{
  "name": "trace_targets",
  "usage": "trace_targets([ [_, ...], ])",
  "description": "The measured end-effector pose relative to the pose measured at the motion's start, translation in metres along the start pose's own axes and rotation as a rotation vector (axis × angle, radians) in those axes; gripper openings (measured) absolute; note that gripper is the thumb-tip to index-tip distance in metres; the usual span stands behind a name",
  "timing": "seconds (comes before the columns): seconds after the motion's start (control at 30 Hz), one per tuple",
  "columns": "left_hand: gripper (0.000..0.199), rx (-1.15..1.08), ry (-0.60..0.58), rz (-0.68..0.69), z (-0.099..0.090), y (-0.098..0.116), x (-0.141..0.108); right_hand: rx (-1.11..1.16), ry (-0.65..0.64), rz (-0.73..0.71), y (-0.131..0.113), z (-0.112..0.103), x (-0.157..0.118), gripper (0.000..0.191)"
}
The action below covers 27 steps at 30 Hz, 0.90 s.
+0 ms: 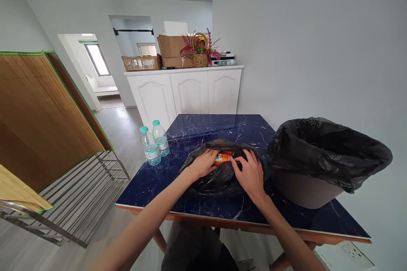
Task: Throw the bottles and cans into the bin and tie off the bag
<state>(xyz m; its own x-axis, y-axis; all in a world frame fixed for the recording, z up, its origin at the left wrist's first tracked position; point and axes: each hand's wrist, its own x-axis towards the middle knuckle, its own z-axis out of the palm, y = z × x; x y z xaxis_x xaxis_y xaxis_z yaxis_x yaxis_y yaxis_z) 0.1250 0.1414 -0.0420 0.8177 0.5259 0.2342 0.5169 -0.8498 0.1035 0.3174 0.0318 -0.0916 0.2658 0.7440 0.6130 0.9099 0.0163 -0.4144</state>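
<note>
A black plastic bag lies opened on the dark blue marbled table. Inside its mouth shows an orange item with a printed label. My left hand reaches into the bag from the left, its curved fingers at the orange item's left end and partly hidden. On the right, my right hand has its thumb by the item's right end and its fingers spread over the bag's edge, the thumb apart from them.
Two clear bottles with teal caps stand at the table's left edge. A bin lined with a black bag stands at the right. Behind the table is a white cabinet; a metal rack is at left.
</note>
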Motion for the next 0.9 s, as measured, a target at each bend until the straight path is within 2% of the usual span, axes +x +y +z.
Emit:
trace_targets([
  [0.1, 0.055, 0.010, -0.027, -0.029, 0.000, 0.006, 0.003, -0.045, -0.016, -0.033, 0.011, 0.004, -0.006, 0.047],
  [0.2, 0.061, -0.006, -0.025, -0.057, -0.017, 0.011, -0.007, -0.041, -0.018, -0.052, 0.022, 0.008, -0.012, 0.043],
  [0.27, 0.064, -0.029, -0.004, -0.066, -0.040, 0.014, -0.022, -0.031, -0.021, -0.068, 0.029, 0.011, -0.017, 0.039],
  [0.33, 0.063, -0.088, 0.047, -0.074, -0.071, 0.016, -0.042, -0.019, -0.024, -0.086, 0.033, 0.015, -0.022, 0.035],
  [0.4, 0.064, -0.231, 0.153, -0.118, -0.105, 0.016, -0.067, -0.005, -0.029, -0.102, 0.035, 0.020, -0.026, 0.032],
  [0.5, 0.059, -0.223, 0.287, -0.293, -0.148, 0.006, -0.107, 0.017, -0.038, -0.121, 0.034, 0.025, -0.031, 0.031],
  [0.57, 0.064, -0.154, 0.336, -0.446, -0.166, -0.008, -0.134, 0.032, -0.041, -0.131, 0.034, 0.027, -0.032, 0.030],
  [0.63, 0.073, -0.055, 0.351, -0.578, -0.174, -0.026, -0.158, 0.045, -0.040, -0.139, 0.034, 0.027, -0.033, 0.029],
  [0.73, 0.083, 0.090, 0.329, -0.708, -0.172, -0.053, -0.186, 0.053, -0.028, -0.140, 0.034, 0.024, -0.032, 0.029],
  [0.9, 0.086, 0.175, 0.172, -0.890, -0.156, -0.086, -0.209, 0.055, -0.018, -0.155, 0.028, 0.014, -0.030, 0.030],
])
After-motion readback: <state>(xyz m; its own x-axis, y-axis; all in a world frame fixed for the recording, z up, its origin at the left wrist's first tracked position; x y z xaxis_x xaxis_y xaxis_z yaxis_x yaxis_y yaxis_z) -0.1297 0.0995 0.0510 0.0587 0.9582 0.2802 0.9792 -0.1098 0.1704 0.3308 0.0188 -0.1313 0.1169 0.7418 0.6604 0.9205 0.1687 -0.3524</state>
